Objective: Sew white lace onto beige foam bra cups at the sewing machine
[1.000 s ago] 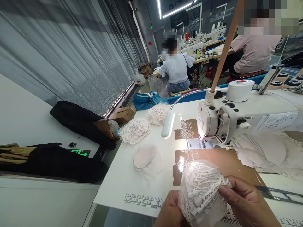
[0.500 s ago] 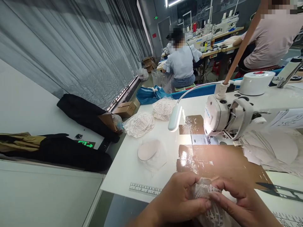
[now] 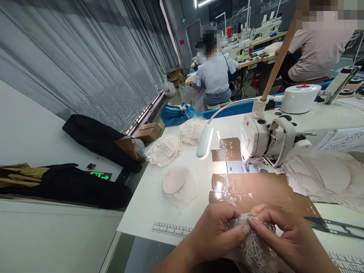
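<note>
Both hands pinch one piece of white lace fabric [image 3: 253,242] at the table's front edge. My left hand [image 3: 218,231] grips its left side between thumb and fingers. My right hand [image 3: 284,231] is closed on its upper right, the thumbs nearly meeting. The lower part of the lace hangs toward me. Beyond the hands is the sewing machine [image 3: 256,136], its needle area lit by a lamp [image 3: 204,142]. An oval pale pad [image 3: 174,181] with sheer fabric lies to the left on the white table [image 3: 136,212].
Two stacks of lace pieces [image 3: 165,151] lie at the table's far left. Black thread snips [image 3: 332,227] rest at right, near more pale fabric pieces [image 3: 327,174]. Brown tape [image 3: 256,191] covers the table before the needle. Two people [image 3: 214,76] sit at machines beyond.
My fingers have shifted on the lace, and more of it now shows spread out below them. The whole view has moved slightly, so the table and machine appear a little further left.
</note>
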Demonstrator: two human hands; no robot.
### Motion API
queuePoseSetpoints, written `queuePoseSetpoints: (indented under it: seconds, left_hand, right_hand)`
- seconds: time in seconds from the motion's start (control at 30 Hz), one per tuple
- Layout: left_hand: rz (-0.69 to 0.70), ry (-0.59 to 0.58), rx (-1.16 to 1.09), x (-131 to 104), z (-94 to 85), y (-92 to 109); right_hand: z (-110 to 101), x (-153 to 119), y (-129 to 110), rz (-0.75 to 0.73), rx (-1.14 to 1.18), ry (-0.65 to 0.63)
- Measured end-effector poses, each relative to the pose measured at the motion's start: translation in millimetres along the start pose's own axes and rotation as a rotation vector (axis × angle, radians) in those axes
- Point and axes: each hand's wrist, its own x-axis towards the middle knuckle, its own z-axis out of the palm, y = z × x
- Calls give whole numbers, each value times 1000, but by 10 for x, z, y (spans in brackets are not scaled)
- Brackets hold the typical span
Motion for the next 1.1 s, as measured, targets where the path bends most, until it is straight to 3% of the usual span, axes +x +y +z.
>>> queuePoseSetpoints:
  seconds: [0.1,0.2,0.27,0.43,0.6,0.8,0.87,0.93,1.0,1.07,1.1]
  left_hand:
    - [14,15,10,42,31,7]
    - [30,-1,-27,68,32,20]
    - [5,-49,-130,77,11,15]
    - [-135,-201,-429,106,-58,-35]
    - [-158,-188,-550,162,-15,-55]
    - [-289,0,-737,241,201,-134]
    - [-322,83,-798,239,158,-141]
    - [-296,219,-760,205,-9,-102]
    - [-204,425,-554,161,-257,-24]
    - [-60,626,-140,165,-480,49]
    - [18,670,97,205,-545,64]
  right_hand:
    - [-32,27,19,67,-11,8]
    - [-78,56,11,117,16,-88]
    - [-107,65,-13,144,57,-160]
    - [-144,62,-85,230,173,-164]
    - [-148,84,-58,275,324,-218]
    - [-120,163,10,324,454,-199]
    - [-151,184,1,314,445,-176]
    - [-228,190,-3,311,417,-115]
    - [-339,185,16,309,336,-1]
    - [-457,192,60,298,220,98]
    - [-510,209,88,277,161,117]
